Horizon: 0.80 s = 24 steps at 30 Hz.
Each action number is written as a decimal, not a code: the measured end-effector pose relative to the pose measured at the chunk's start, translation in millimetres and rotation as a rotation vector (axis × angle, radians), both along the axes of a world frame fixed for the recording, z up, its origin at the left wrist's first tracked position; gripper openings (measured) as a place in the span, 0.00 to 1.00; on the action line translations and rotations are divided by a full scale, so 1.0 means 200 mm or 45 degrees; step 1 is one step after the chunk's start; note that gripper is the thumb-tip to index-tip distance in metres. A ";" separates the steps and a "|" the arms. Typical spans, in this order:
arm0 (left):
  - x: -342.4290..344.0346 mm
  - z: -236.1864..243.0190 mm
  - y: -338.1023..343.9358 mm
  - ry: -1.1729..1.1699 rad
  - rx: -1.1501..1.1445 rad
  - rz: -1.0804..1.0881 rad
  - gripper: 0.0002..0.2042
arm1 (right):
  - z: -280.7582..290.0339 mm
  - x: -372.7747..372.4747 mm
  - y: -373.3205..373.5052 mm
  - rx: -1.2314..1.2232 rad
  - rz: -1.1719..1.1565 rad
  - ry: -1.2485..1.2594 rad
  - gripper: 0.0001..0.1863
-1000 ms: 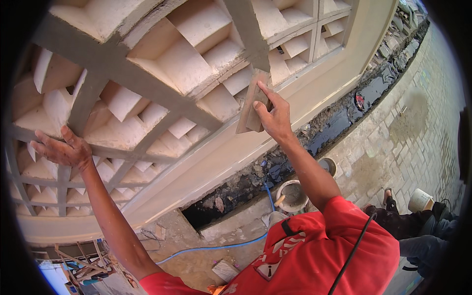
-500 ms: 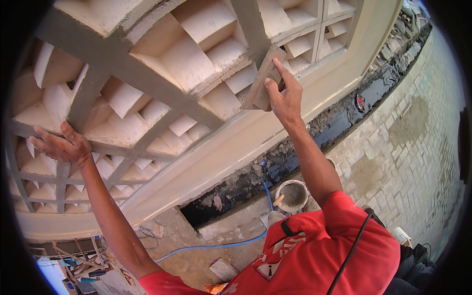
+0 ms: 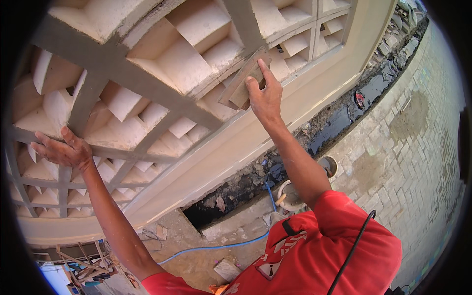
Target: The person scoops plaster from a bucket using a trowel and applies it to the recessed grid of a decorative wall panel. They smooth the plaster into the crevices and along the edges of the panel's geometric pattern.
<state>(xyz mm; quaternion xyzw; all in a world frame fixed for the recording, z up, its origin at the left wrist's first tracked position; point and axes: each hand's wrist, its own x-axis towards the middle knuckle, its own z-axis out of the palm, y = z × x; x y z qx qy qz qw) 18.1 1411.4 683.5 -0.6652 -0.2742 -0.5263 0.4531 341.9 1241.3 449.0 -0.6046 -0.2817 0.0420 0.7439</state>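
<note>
Pale ventilation blocks with recessed angular openings form the wall in front of me, framed by smooth grey mortar bands. My right hand grips a flat, rectangular plastering float, its thumb and index finger lying along the back. The float is tilted against the lower edge of the block panel; its working face is hidden. On the left, my left hand rests on a mortar band with its fingers spread, holding nothing.
Below the blocks runs a smooth cream ledge. A dark, wet trench follows the wall's foot. Beside it stand a bucket partly behind my arm and a smaller pail. A blue hose crosses the ground; paving lies right.
My right hand and the float have shifted left along the lower edge of the blocks. The smaller pail has come into fuller view. My left hand has stayed on the mortar band.
</note>
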 end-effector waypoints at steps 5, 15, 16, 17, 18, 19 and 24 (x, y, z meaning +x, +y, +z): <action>-0.02 -0.01 0.00 -0.009 -0.014 0.017 0.38 | -0.05 -0.16 -0.08 -0.120 0.229 -0.039 0.29; -0.02 -0.01 0.01 0.006 0.008 0.021 0.37 | 0.02 -0.15 -0.11 -0.172 0.351 -0.032 0.30; -0.03 -0.01 0.01 0.018 0.019 0.013 0.37 | -0.05 -0.18 -0.15 -0.132 0.348 0.012 0.29; -0.03 -0.01 0.01 0.010 0.019 0.014 0.37 | -0.13 -0.19 -0.19 -0.090 0.347 0.057 0.29; -0.03 -0.01 0.01 0.001 0.018 0.015 0.37 | -0.20 -0.18 -0.22 -0.047 0.347 0.102 0.29; -0.03 -0.01 0.01 -0.005 0.014 0.019 0.36 | -0.23 -0.17 -0.24 -0.036 0.346 0.195 0.28; -0.02 -0.01 0.01 0.003 0.016 0.002 0.36 | -0.39 -0.09 -0.21 0.071 0.309 0.392 0.28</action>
